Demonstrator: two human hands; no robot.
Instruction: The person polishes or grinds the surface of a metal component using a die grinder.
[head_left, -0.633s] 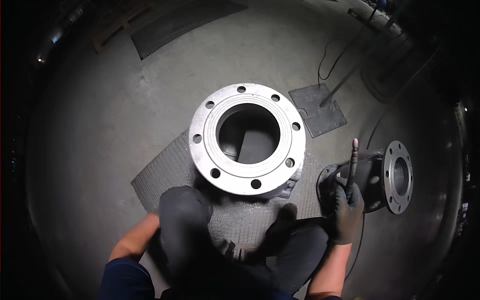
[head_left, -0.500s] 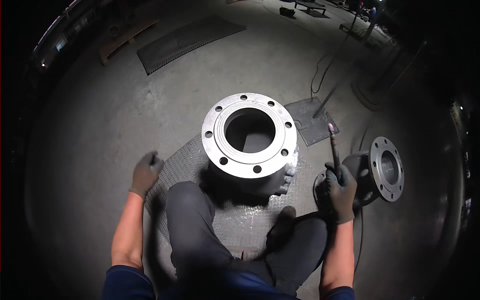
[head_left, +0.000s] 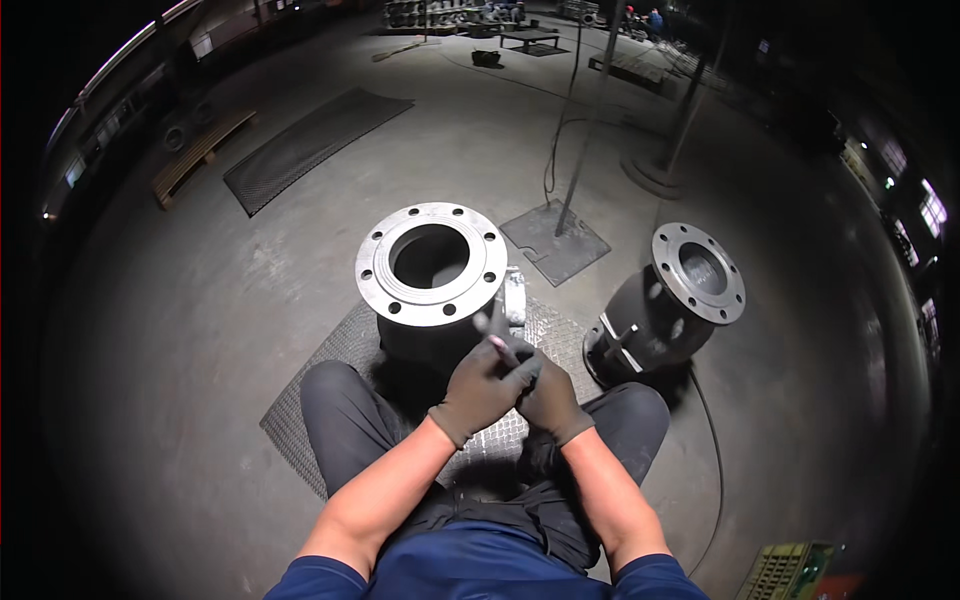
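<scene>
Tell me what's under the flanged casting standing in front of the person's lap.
A textured grey mat shows to either side of the casting. The patch directly beneath is covered by it, and the left hand and right hand hide more.

Short-slv. top (head_left: 475,560), navy blue, creased across the front; L sleeve (head_left: 322,580) & R sleeve (head_left: 655,582) same navy, hems ending nr. the elbows, forearms (head_left: 385,500) bare below. Work gloves (head_left: 468,412) on L hand (head_left: 485,385) & R hand (head_left: 555,398): matching pr., thin, close-fitting, dk. grey w/ a brownish tinge, fingers a bit darker, snug cuffs (head_left: 446,430) at the wrists. Long trousers (head_left: 342,408), charcoal grey, loose-ish, folds nr. lap. Stitching etc. too small/dim to tell.
</scene>
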